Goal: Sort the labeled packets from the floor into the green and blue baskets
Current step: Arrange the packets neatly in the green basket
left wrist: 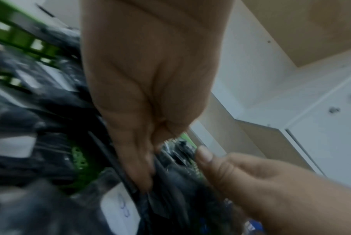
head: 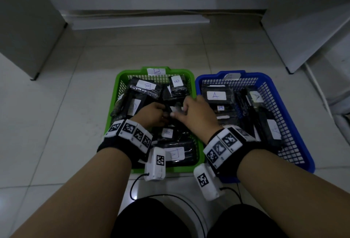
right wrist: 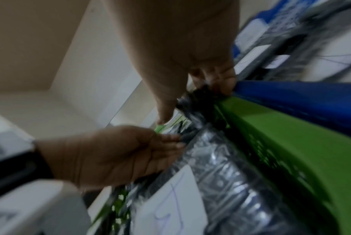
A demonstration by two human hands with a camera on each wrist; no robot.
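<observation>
The green basket, tagged B, holds several black packets with white B labels. To its right, the blue basket, tagged A, holds several packets labelled A. Over the middle of the green basket, both hands hold one black packet that has a white label. My left hand pinches its left end, with fingers curled on the black plastic. My right hand grips its right end beside the green rim. The letter on the held packet is hidden by the fingers.
White cabinets stand at the left, back and right of the tiled floor. A black cable runs from the wrist cameras toward my knees at the bottom edge. Both baskets sit side by side, touching.
</observation>
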